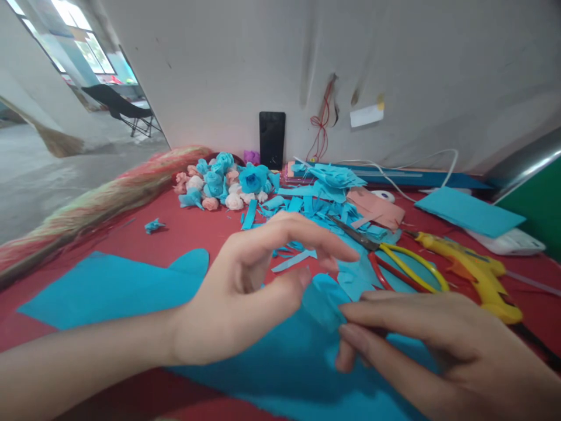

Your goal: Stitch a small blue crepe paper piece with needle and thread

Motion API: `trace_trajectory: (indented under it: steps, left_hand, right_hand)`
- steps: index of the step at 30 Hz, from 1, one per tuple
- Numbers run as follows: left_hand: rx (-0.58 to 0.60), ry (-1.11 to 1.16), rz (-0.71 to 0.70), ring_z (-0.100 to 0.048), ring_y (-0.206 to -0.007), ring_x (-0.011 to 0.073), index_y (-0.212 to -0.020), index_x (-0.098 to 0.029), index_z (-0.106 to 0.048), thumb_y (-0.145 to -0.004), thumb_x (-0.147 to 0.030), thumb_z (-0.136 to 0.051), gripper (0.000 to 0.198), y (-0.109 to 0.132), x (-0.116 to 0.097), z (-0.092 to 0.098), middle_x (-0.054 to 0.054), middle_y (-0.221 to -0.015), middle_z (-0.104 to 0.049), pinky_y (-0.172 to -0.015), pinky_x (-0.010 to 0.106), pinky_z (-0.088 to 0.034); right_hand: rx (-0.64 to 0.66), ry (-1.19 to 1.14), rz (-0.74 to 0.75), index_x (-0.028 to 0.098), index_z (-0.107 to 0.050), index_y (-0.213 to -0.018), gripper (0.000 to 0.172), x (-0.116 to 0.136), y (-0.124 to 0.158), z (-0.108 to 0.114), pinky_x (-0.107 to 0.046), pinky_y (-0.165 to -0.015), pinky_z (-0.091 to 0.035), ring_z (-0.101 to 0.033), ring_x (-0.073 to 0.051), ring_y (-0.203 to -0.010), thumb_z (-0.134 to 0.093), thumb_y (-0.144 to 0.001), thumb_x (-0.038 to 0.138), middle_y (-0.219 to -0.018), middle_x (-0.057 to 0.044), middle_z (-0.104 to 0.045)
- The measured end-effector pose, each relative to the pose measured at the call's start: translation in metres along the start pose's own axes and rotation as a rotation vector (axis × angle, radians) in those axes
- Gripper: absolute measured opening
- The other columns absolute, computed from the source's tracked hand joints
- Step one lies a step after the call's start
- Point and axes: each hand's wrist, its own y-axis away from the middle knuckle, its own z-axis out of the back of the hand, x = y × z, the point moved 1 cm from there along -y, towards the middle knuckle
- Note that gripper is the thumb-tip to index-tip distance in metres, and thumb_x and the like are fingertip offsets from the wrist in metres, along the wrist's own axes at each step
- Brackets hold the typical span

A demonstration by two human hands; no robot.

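My right hand (421, 342) pinches a small piece of blue crepe paper (322, 301) between thumb and fingertips, low in the view. My left hand (249, 286) hovers just left of it, thumb resting against the paper's edge and fingers stretched out above it, apart. Both hands are over a large blue paper sheet (109, 286) lying on the red table (193, 228).
Scissors with yellow and red handles (407, 269) and a yellow glue gun (473, 272) lie to the right. Blue paper scraps (307, 204) and a pile of small blue, pink and white paper flowers (219, 184) sit farther back. A black phone (272, 140) leans on the wall. A blue paper stack (468, 213) lies far right.
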Motion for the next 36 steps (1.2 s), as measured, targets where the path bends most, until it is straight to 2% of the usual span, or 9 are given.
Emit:
trace_trajectory:
  steps: [4, 9, 11, 13, 15, 20, 27, 32, 36]
  left_hand:
    - [-0.034, -0.068, -0.086, -0.051, -0.089, 0.0112, -0.087, -0.019, -0.062, -0.078, -0.004, -0.045, 0.024, -0.005, -0.002, 0.010, -0.002, -0.087, -0.061, -0.087, 0.024, -0.040]
    - [0.234, -0.249, -0.227, -0.053, -0.079, 0.0140, -0.082, -0.012, -0.062, -0.067, 0.001, -0.048, 0.024, -0.015, -0.011, 0.023, 0.003, -0.079, -0.061, -0.084, 0.031, -0.039]
    - [0.248, -0.347, -0.191, -0.053, -0.079, 0.0130, -0.080, -0.014, -0.061, -0.063, 0.007, -0.040, 0.035, -0.018, -0.015, 0.026, 0.002, -0.085, -0.060, -0.088, 0.032, -0.037]
    - [0.458, -0.387, -0.226, -0.053, -0.087, 0.0143, -0.089, -0.012, -0.059, -0.061, 0.007, -0.041, 0.039, -0.020, -0.018, 0.026, 0.003, -0.089, -0.061, -0.093, 0.032, -0.036]
    - [0.551, -0.442, -0.266, -0.053, -0.089, 0.0139, -0.093, -0.010, -0.058, -0.061, 0.006, -0.046, 0.039, -0.020, -0.019, 0.025, 0.005, -0.093, -0.061, -0.092, 0.030, -0.036]
    - [0.497, -0.445, -0.346, -0.059, -0.077, 0.0143, -0.084, -0.014, -0.062, -0.066, -0.006, -0.057, 0.020, -0.019, -0.013, 0.019, 0.006, -0.081, -0.067, -0.086, 0.030, -0.041]
    - [0.448, -0.469, -0.389, -0.059, -0.070, 0.0138, -0.077, -0.018, -0.065, -0.072, -0.015, -0.060, 0.008, -0.022, -0.012, 0.016, 0.003, -0.075, -0.069, -0.088, 0.030, -0.040]
    - [0.435, -0.539, -0.396, -0.058, -0.075, 0.0146, -0.071, -0.022, -0.066, -0.075, -0.021, -0.059, 0.008, -0.021, -0.015, 0.016, -0.001, -0.072, -0.069, -0.099, 0.032, -0.032]
    - [0.384, -0.557, -0.416, -0.058, -0.074, 0.0138, -0.067, -0.021, -0.067, -0.080, -0.022, -0.053, 0.019, -0.017, -0.016, 0.015, -0.001, -0.070, -0.069, -0.101, 0.031, -0.031]
  right_hand:
    - [0.101, -0.300, -0.051, 0.020, -0.057, -0.051, 0.025, 0.003, -0.005, 0.006, -0.004, -0.042, -0.038, -0.050, -0.001, -0.040, -0.048, -0.074, 0.013, -0.049, 0.010, -0.059]
    - [0.251, -0.467, -0.522, 0.018, -0.058, -0.051, 0.028, 0.016, -0.004, 0.010, -0.006, -0.048, -0.040, -0.048, -0.003, -0.047, -0.046, -0.077, 0.018, -0.051, 0.003, -0.061]
    - [0.223, -0.465, -0.521, 0.017, -0.058, -0.052, 0.028, 0.017, -0.002, 0.010, -0.007, -0.046, -0.040, -0.048, -0.004, -0.046, -0.048, -0.077, 0.022, -0.050, 0.002, -0.060]
    - [0.160, -0.398, -0.477, 0.017, -0.057, -0.053, 0.029, 0.014, 0.002, 0.008, -0.010, -0.045, -0.040, -0.049, -0.006, -0.045, -0.049, -0.078, 0.029, -0.047, 0.001, -0.057]
    - [0.122, -0.345, -0.448, 0.017, -0.057, -0.054, 0.032, 0.009, 0.004, 0.006, -0.011, -0.044, -0.041, -0.050, -0.006, -0.045, -0.048, -0.078, 0.035, -0.046, 0.001, -0.056]
    - [0.194, -0.312, -0.455, 0.017, -0.057, -0.055, 0.036, 0.000, 0.002, 0.001, -0.010, -0.043, -0.039, -0.052, -0.006, -0.047, -0.045, -0.077, 0.044, -0.047, 0.001, -0.056]
    - [0.664, -0.798, -0.458, 0.018, -0.053, -0.062, 0.025, -0.008, -0.004, 0.000, -0.009, -0.040, -0.036, -0.048, -0.005, -0.045, -0.044, -0.072, 0.039, -0.057, 0.001, -0.059]
    - [0.716, -0.822, -0.501, 0.016, -0.055, -0.069, 0.029, -0.011, -0.004, -0.001, -0.009, -0.038, -0.030, -0.038, -0.003, -0.041, -0.045, -0.076, 0.043, -0.054, 0.002, -0.052]
    - [0.685, -0.855, -0.554, 0.016, -0.058, -0.072, 0.027, -0.010, -0.004, -0.002, -0.008, -0.042, -0.031, -0.041, -0.002, -0.044, -0.049, -0.075, 0.041, -0.056, 0.002, -0.054]
